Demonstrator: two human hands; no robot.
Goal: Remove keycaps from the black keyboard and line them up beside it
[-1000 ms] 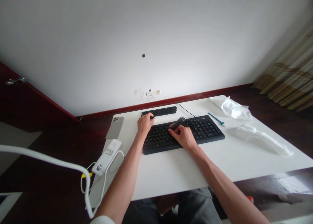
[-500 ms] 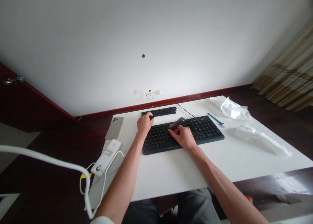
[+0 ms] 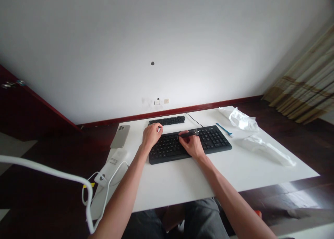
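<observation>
A black full-size keyboard lies at a slant on the white table. Just above its upper left corner is my left hand, fingers curled with thumb and fingertip together. Something small and dark shows at the fingertips, too small to name. Over the keyboard's middle keys, my right hand grips a dark pen-like tool, which lies slanted across the fingers. Behind the keyboard sits a dark strip of what look like loose keycaps; my left hand is close to its left end.
On the left lie a phone and a white power strip with white cables. A blue brush-like tool rests right of the keyboard, near crumpled clear plastic wrapping. A black cord runs behind the keyboard.
My left hand has drawn back from the keycap strip toward the keyboard, its fingers now curled together. The tool in my right hand has tipped flatter. The view has shifted slightly.
</observation>
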